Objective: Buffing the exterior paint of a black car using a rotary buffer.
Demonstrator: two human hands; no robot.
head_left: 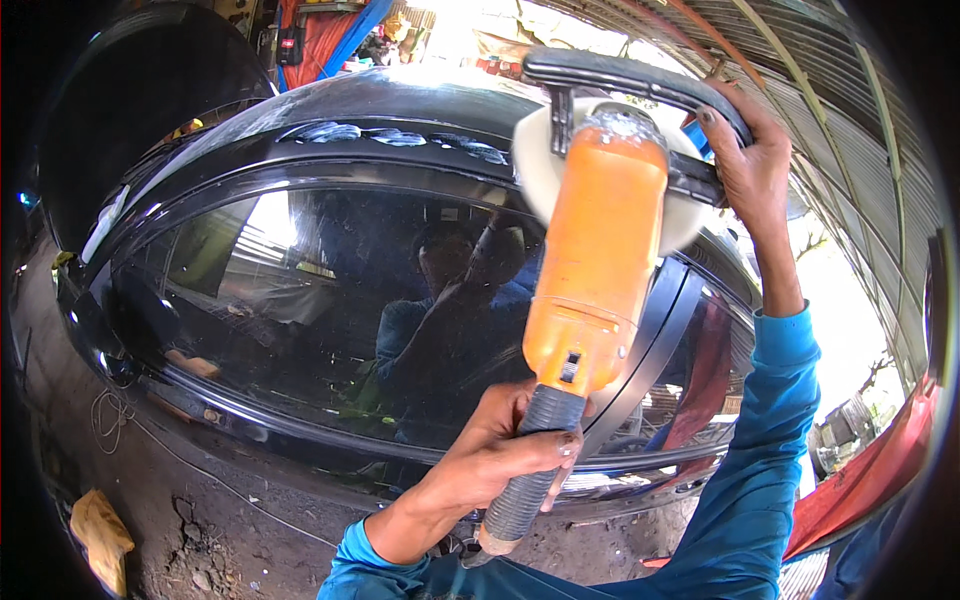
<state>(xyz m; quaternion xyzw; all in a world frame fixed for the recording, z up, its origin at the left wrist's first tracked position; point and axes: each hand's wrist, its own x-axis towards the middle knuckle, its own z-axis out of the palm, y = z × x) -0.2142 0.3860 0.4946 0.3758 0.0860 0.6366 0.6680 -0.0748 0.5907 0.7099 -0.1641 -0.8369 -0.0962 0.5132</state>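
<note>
Orange polisher (598, 255) up against black car (330, 300) roof edge, white pad (535, 165) on paint above side window. Left hand (500, 455) closed around ribbed rear handle; right hand (752, 155) gripping black bail handle. Looks heavy, rigid; two-handed hold suits, pad soft.

This is looking like an open-air car workshop: a black car (330, 300) is standing on a dirt floor (200, 500) at lower left, a corrugated metal roof (850, 130) is arching over upper right, and an orange polisher (600, 250) is working its paint.
</note>
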